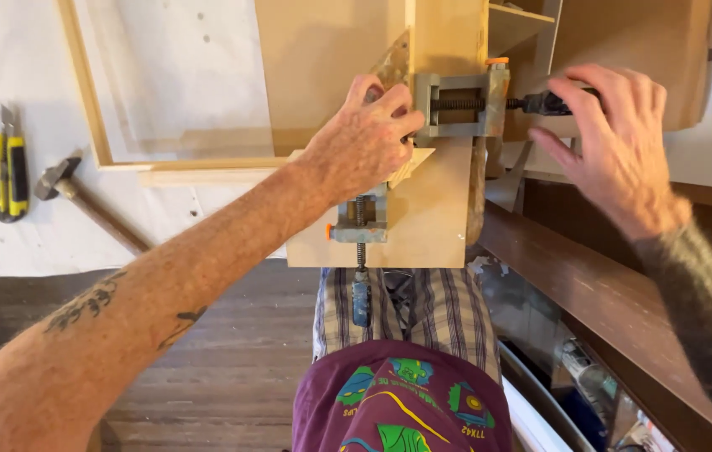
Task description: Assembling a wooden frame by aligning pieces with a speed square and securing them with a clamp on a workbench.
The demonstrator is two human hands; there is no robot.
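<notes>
Corner clamp [461,105] on plywood jig [427,209]: left hand [362,142] just left of clamp, fingers curled, pressing wood; right hand [615,138] right of clamp, loosely closed around black screw handle [547,104].

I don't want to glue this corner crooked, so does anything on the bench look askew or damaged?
Nothing stands out. The corner clamp sits square on the wooden pieces, left hand steadying them, right hand on its screw handle.
</notes>
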